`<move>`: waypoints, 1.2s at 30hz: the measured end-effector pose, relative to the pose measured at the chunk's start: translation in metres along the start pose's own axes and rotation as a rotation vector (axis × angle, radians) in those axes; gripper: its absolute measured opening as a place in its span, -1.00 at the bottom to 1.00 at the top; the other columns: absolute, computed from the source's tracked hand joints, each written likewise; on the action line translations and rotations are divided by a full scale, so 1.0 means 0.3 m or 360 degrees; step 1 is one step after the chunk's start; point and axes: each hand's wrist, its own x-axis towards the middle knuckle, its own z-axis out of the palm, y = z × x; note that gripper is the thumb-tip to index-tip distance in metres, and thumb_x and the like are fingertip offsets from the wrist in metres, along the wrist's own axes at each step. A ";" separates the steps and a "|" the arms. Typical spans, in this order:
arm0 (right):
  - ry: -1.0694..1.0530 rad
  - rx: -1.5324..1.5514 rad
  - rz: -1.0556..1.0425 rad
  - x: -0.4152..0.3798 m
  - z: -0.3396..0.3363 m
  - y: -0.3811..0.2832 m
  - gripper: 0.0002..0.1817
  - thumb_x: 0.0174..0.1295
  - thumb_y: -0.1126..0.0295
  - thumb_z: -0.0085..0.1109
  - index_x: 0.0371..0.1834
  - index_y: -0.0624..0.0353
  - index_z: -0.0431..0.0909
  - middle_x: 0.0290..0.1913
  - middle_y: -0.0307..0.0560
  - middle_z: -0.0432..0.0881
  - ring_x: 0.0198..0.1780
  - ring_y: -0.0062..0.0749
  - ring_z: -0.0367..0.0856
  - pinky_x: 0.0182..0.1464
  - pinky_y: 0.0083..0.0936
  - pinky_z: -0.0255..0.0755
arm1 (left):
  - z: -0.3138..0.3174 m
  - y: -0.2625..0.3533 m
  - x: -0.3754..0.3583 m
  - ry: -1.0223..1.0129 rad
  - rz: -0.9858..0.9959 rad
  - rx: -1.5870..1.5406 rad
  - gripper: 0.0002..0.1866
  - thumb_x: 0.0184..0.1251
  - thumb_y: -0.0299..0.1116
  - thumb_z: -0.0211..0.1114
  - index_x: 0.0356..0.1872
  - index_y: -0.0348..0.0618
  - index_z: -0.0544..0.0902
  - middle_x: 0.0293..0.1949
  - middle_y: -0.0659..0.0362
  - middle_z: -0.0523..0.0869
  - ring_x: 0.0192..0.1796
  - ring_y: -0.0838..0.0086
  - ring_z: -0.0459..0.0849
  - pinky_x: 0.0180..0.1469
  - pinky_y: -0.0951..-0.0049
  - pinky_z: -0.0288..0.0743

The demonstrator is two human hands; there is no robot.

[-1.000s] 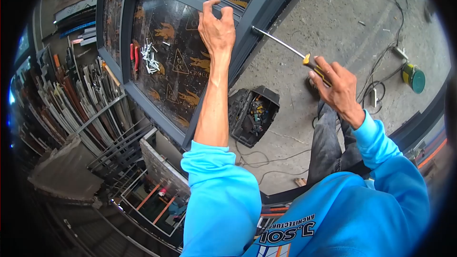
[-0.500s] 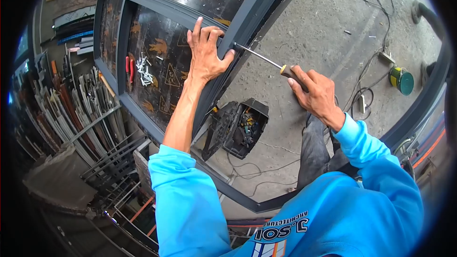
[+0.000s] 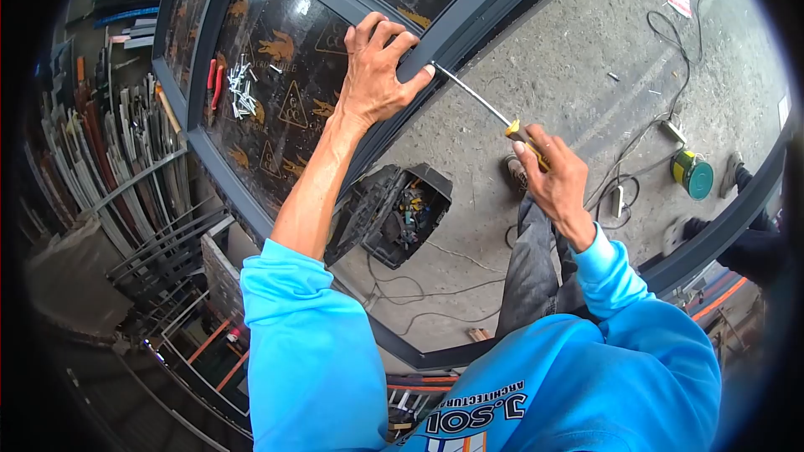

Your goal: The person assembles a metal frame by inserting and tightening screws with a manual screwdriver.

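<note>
The fingers of the right hand [image 3: 557, 180] are gripping the handle of a screwdriver [image 3: 513, 128], curling closely around it. The screwdriver is slanting away from the person, its tip meeting the edge of a grey metal frame [image 3: 486, 12]. The left hand [image 3: 377, 77] is resting on the frame; its fingers are bending over a bar, part open, with the thumb spreading away from them and lying just beside the screwdriver tip. Whether these fingers are also pinching a small item there cannot be told. Between the frame bars, a dark board [image 3: 272, 88] is showing, carrying loose metal fasteners [image 3: 243, 96] and a red-handled tool [image 3: 219, 88]. Lower down, an open toolbox [image 3: 437, 188] is standing on the floor [image 3: 536, 59]; well apart from it, a bucket [image 3: 695, 174] is standing.
</note>
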 end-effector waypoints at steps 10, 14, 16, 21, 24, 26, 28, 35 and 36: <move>-0.1325 0.2588 0.1903 0.031 -0.007 0.050 -0.48 0.49 -0.05 -0.23 0.14 0.19 0.41 -0.64 -0.20 0.38 -0.84 -0.64 0.16 -0.80 -0.73 0.06 | 0.000 0.000 -0.009 -0.0010 -0.0022 0.0034 -0.60 0.06 -0.08 0.38 -0.16 -0.13 0.63 -0.03 0.17 0.50 0.30 0.22 0.24 0.38 0.10 0.01; -0.0464 0.0817 0.0811 -0.006 0.007 -0.010 -0.59 0.24 0.15 0.32 0.06 0.13 0.60 -0.58 -0.19 0.51 -0.63 -0.53 0.46 -0.57 -0.54 0.28 | 0.006 0.005 -0.017 -0.0056 -0.0048 0.0009 -0.55 0.08 -0.08 0.37 -0.07 -0.11 0.58 0.02 0.15 0.49 0.33 0.23 0.21 0.38 0.11 0.00; -0.0116 0.0455 0.0334 -0.019 0.041 0.020 -0.61 0.23 0.17 0.31 0.06 0.12 0.61 -0.57 -0.15 0.53 -0.63 -0.44 0.46 -0.55 -0.50 0.31 | 0.008 0.002 -0.011 0.0004 -0.0058 0.0015 -0.51 0.07 -0.09 0.36 0.00 -0.08 0.51 -0.01 0.16 0.47 0.32 0.26 0.22 0.38 0.13 -0.01; -0.0039 0.0237 -0.0042 0.018 0.055 0.021 -0.65 0.35 0.20 0.18 0.07 0.18 0.64 -0.59 -0.09 0.54 -0.64 -0.53 0.45 -0.60 -0.49 0.29 | 0.007 -0.004 -0.006 -0.0061 -0.0055 0.0013 -0.53 0.07 -0.08 0.34 -0.06 -0.11 0.51 -0.04 0.16 0.43 0.30 0.26 0.23 0.37 0.14 -0.02; -0.0783 0.0899 0.1073 0.069 -0.033 -0.006 -0.57 0.40 0.12 0.11 0.14 0.21 0.61 -0.60 -0.17 0.52 -0.65 -0.62 0.40 -0.61 -0.57 0.25 | 0.017 -0.007 -0.010 -0.0050 -0.0039 0.0055 -0.54 0.08 -0.08 0.33 -0.07 -0.11 0.51 -0.03 0.16 0.42 0.29 0.26 0.23 0.35 0.14 0.00; -0.0948 0.1322 0.1424 0.101 -0.064 -0.009 -0.59 0.41 0.07 0.09 0.06 0.19 0.60 -0.59 -0.20 0.50 -0.71 -0.63 0.34 -0.70 -0.64 0.19 | 0.021 0.001 -0.015 -0.0065 -0.0055 0.0045 -0.54 0.07 -0.09 0.33 -0.07 -0.12 0.51 -0.05 0.16 0.42 0.28 0.26 0.24 0.34 0.14 0.00; -0.1014 0.1591 0.1602 0.126 -0.088 -0.008 -0.60 0.40 0.07 0.11 0.05 0.19 0.58 -0.59 -0.19 0.50 -0.73 -0.62 0.33 -0.73 -0.65 0.17 | 0.003 0.006 -0.003 -0.0051 -0.0050 0.0061 -0.54 0.06 -0.10 0.33 -0.07 -0.13 0.51 -0.07 0.16 0.42 0.26 0.26 0.24 0.34 0.14 -0.01; -0.0859 0.1174 0.1219 0.097 -0.067 0.000 -0.59 0.22 0.20 0.35 0.05 0.13 0.49 -0.57 -0.30 0.45 -0.65 -0.69 0.34 -0.63 -0.69 0.19 | 0.030 -0.022 -0.019 0.0505 -0.0738 -0.0406 0.13 -0.05 0.61 0.12 0.40 -0.06 0.23 0.37 -0.25 0.12 0.48 -0.04 0.03 0.48 0.01 0.02; -0.0712 0.0849 0.0992 0.088 -0.053 0.027 -0.60 0.18 0.22 0.38 0.01 0.14 0.53 -0.58 -0.26 0.47 -0.62 -0.60 0.43 -0.60 -0.60 0.26 | 0.010 -0.009 0.025 0.0666 -0.1169 -0.0745 0.14 -0.02 0.57 0.16 0.37 -0.23 0.23 0.35 -0.32 0.13 0.47 -0.06 0.07 0.46 0.00 0.06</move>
